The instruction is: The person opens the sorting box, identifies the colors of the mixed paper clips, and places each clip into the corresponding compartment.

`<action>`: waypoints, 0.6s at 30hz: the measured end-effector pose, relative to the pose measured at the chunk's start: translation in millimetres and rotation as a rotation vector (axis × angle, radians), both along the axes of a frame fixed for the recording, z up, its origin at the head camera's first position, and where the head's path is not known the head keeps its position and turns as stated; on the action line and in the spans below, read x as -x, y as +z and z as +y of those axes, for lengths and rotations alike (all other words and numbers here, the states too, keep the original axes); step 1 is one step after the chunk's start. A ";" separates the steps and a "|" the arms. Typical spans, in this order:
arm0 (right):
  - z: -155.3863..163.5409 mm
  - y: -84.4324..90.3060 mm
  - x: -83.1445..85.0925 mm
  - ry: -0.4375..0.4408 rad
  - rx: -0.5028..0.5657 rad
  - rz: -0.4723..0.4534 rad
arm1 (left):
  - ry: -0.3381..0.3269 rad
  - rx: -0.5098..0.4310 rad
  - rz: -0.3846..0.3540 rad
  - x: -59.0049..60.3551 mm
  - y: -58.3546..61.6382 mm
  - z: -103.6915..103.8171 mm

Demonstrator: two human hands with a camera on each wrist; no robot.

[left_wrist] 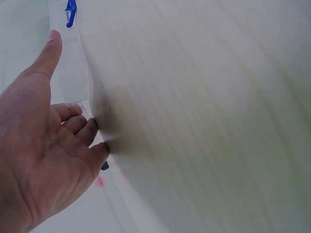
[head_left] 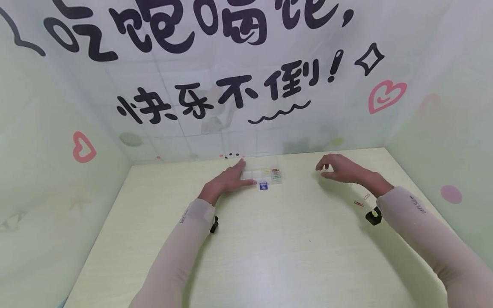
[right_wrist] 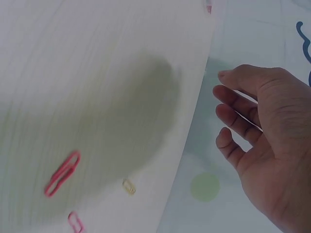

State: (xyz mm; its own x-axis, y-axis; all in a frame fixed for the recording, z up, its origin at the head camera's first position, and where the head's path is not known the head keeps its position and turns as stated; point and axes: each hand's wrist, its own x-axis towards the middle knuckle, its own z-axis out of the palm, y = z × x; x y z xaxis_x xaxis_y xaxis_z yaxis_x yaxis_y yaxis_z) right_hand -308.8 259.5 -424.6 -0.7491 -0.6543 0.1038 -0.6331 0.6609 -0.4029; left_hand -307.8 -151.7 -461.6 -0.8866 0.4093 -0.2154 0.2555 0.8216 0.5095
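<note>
Left hand, fingers spread, rests at the box, part-filled with red clips and green clips; right hand, fingers loosely bent, nothing visible in them, hovers over the table, where three loose clips lie unboxed

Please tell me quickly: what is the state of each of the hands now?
Left hand: open, at the side of the clear box.
Right hand: open, loosely curved, holding nothing.

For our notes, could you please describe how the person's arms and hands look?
The long, pale greyish fabric left sleeve and matching right sleeve bear small dark lettering; a black attachment shows near each wrist. Left hand and right hand are gloveless.
</note>
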 end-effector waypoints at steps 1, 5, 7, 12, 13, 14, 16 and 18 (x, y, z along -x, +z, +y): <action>3.9 -0.3 -0.6 -0.003 -0.004 -0.004 | 0.000 0.001 -0.001 -0.1 0.3 0.5; 18.9 -4.4 -1.6 -0.007 -0.018 -0.021 | 0.001 0.004 -0.007 -0.4 0.9 1.2; 25.9 -6.3 -1.9 -0.009 -0.022 -0.027 | 0.002 0.005 -0.010 -0.6 1.0 1.0; 43.2 -8.2 -3.1 -0.019 -0.033 -0.025 | 0.002 0.005 -0.010 0.1 0.1 0.4; 46.5 -8.3 -3.5 -0.024 -0.037 -0.026 | 0.002 0.004 -0.009 0.3 0.0 0.2; 49.7 -8.5 -3.9 -0.029 -0.043 -0.026 | 0.002 0.005 -0.008 0.6 -0.2 0.0; 55.7 -8.9 -4.6 -0.034 -0.057 -0.027 | 0.002 0.005 -0.007 0.8 -0.4 -0.3; 61.6 -9.4 -5.1 -0.036 -0.070 -0.030 | 0.002 0.003 -0.007 0.7 -0.7 -0.4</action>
State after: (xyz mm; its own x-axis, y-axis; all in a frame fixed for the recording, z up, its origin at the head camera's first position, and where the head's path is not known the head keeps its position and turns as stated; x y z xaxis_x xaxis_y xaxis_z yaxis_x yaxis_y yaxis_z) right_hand -303.7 321.0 -434.0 -0.7746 -0.6314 0.0362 -0.5965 0.7103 -0.3737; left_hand -308.5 -152.1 -462.3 -0.8858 0.4067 -0.2233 0.2500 0.8238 0.5088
